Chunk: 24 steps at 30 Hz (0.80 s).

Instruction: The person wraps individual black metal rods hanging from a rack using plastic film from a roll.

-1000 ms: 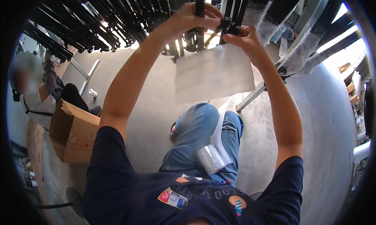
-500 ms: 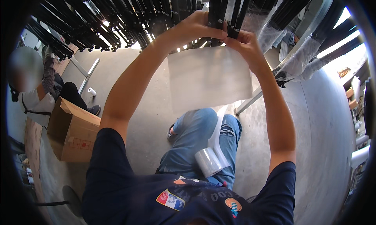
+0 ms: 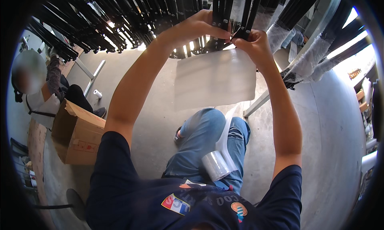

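Observation:
Both my arms reach up to black metal bars (image 3: 221, 18) that hang in the rack. My left hand (image 3: 204, 25) is closed round a pair of them near their lower ends, its thumb across the front. Just to the right, my right hand (image 3: 255, 45) grips the end of another black bar (image 3: 243, 32), thumb and fingers bent. Below the hands hangs a white, translucent packing sheet (image 3: 216, 80); what holds its upper edge is hidden. A roll of clear film (image 3: 216, 165) lies on my lap, with a loose strip (image 3: 229, 136) running up between my knees.
Many black bars (image 3: 136, 20) hang across the top, and some at right are wrapped in clear plastic (image 3: 306, 68). An open cardboard box (image 3: 82, 136) stands at left beside another seated person (image 3: 50, 88). A small white roll (image 3: 97, 94) and a metal leg (image 3: 258, 103) are on the floor.
My right hand has turned a little and its fingers have closed in more round the bar end. The hanging sheet has shifted slightly, and the whole view has moved a little.

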Motion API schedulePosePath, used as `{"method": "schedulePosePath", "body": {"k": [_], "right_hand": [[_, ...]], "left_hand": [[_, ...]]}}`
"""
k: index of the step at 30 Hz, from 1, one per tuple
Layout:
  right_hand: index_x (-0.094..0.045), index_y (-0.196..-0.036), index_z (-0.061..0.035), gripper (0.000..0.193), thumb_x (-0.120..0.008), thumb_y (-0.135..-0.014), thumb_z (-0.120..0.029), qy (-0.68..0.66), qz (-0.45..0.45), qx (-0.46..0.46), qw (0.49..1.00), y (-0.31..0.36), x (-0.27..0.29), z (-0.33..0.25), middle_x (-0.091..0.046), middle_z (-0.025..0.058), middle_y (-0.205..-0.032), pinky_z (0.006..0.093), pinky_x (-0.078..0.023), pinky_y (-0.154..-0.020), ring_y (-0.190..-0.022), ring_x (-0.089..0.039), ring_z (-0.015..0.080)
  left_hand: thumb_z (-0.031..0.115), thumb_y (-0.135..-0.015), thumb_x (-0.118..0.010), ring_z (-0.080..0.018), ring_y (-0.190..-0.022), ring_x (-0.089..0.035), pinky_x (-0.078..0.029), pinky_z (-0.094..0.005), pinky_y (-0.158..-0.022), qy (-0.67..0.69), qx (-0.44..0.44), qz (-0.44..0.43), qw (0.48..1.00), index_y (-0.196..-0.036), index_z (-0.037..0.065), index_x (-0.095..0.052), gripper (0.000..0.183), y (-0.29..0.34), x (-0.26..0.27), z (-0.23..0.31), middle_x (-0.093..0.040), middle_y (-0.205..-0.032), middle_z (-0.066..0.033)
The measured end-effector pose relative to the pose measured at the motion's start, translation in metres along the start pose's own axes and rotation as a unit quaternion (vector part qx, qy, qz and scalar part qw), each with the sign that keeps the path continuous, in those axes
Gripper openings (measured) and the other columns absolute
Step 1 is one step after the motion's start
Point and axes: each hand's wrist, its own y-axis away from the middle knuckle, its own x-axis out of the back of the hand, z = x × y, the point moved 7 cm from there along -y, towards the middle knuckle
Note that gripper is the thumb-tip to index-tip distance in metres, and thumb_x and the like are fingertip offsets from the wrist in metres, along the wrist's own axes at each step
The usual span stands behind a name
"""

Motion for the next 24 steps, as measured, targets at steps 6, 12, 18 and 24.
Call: {"method": "schedulePosePath", "body": {"k": [6,12,18,24], "right_hand": [[-0.060,-0.071,0.0004,0.017,-0.058,-0.067,-0.016,0.102,0.048,0.016,0.994,0.004,-0.006,-0.017,-0.055,0.0014,-0.057,0.0210,-0.038,-0.049,-0.052,-0.048,0.0060],[-0.059,-0.069,0.0013,0.016,-0.058,-0.067,-0.015,0.030,-0.008,0.006,0.999,0.008,-0.015,-0.006,-0.053,0.0000,-0.054,0.0214,-0.037,-0.049,-0.052,-0.045,0.0051],[-0.058,-0.068,0.0015,0.015,-0.059,-0.065,-0.013,0.022,0.026,0.005,0.999,0.015,-0.004,-0.005,-0.052,-0.0008,-0.055,0.0197,-0.036,-0.048,-0.052,-0.045,0.0037],[-0.059,-0.070,0.0013,0.018,-0.059,-0.069,-0.017,0.038,0.033,-0.004,0.999,0.014,-0.002,-0.007,-0.052,-0.0004,-0.054,0.0222,-0.034,-0.047,-0.050,-0.043,0.0047]], "left_hand": [[0.009,-0.070,-0.063,-0.0108,-0.073,-0.054,-0.040,-0.0237,-0.074,0.034,0.006,0.024,0.999,-0.085,0.005,-0.056,0.017,-0.001,-0.003,-0.006,-0.057,-0.078,-0.0017],[0.007,-0.071,-0.062,-0.0091,-0.080,-0.053,-0.041,-0.0233,-0.076,0.083,0.004,-0.003,0.997,-0.093,0.006,-0.055,0.023,0.005,-0.002,-0.004,-0.055,-0.082,-0.0012],[0.018,-0.073,-0.061,-0.0066,-0.066,-0.049,-0.042,-0.0193,-0.062,0.027,-0.004,-0.013,1.000,-0.099,0.005,-0.055,0.030,0.013,0.013,-0.016,-0.049,-0.069,0.0008],[0.033,-0.070,-0.066,-0.0072,-0.054,-0.046,-0.041,-0.0188,-0.053,0.113,0.012,-0.025,0.993,-0.095,0.001,-0.059,0.042,0.007,0.003,-0.019,-0.047,-0.059,0.0009]]}}
